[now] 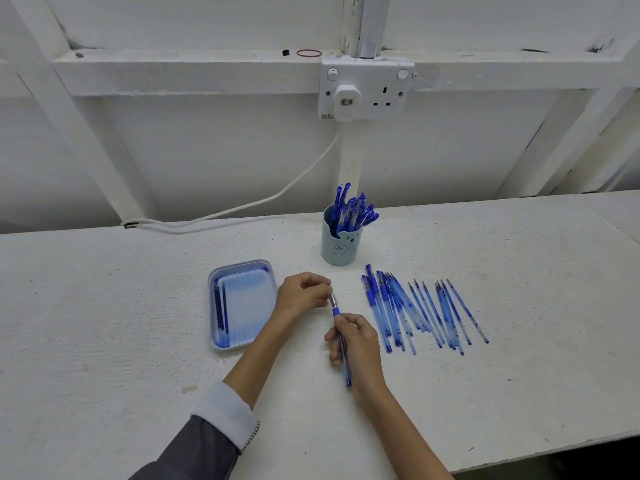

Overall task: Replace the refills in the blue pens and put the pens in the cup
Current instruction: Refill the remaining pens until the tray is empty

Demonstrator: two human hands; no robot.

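Note:
My right hand grips a blue pen by its barrel, tip pointing up and away from me. My left hand pinches the pen's metal tip with fingertips. A pale blue cup stands behind the hands, holding several blue capped pens. To the right lie several blue pens and loose refills in a fanned row on the table. A light blue tray to the left holds a few dark refills along its left side.
The work surface is a white table with its front edge at the lower right. A wall socket with a plug and a white cable sits on the wall behind. A red rubber band lies on a ledge.

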